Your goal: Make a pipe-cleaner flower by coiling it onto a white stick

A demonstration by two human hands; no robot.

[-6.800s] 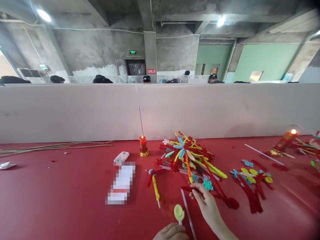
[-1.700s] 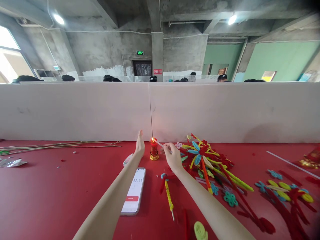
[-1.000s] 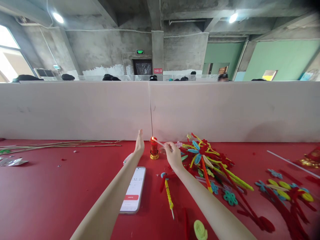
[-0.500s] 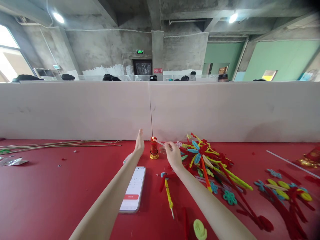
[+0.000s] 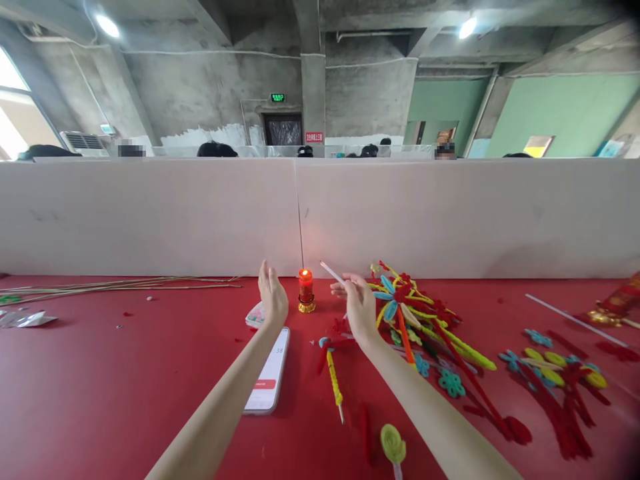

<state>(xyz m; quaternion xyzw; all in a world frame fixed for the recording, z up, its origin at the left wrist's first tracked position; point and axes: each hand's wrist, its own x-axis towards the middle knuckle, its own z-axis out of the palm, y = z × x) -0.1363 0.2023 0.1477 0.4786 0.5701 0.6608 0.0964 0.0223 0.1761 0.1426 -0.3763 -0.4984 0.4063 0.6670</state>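
Observation:
A red candle (image 5: 306,293) on a gold base burns at the back of the red table. To its left my left hand (image 5: 273,299) is raised with the palm toward the candle and the fingers stretched out, holding nothing. My right hand (image 5: 359,305) is on the other side, pinching a thin white stick (image 5: 332,272). The stick slants up and left, its tip apart from the flame. Under my left forearm lies a phone (image 5: 267,380), partly covered. Close to my right hand is a pile of colourful pipe-cleaner flowers (image 5: 393,300).
A yellow-wrapped stick (image 5: 335,383) and a pale green coil (image 5: 393,443) lie in front. More fuzzy pieces (image 5: 555,373) and a second red-and-gold candle (image 5: 620,300) are at the right. Long thin rods (image 5: 125,287) lie at the back left. A white partition (image 5: 150,213) closes the far edge.
My right hand has drawn the stick's tip away from the candle flame, up and to the right. My left hand has shifted slightly left, fingers a little more apart.

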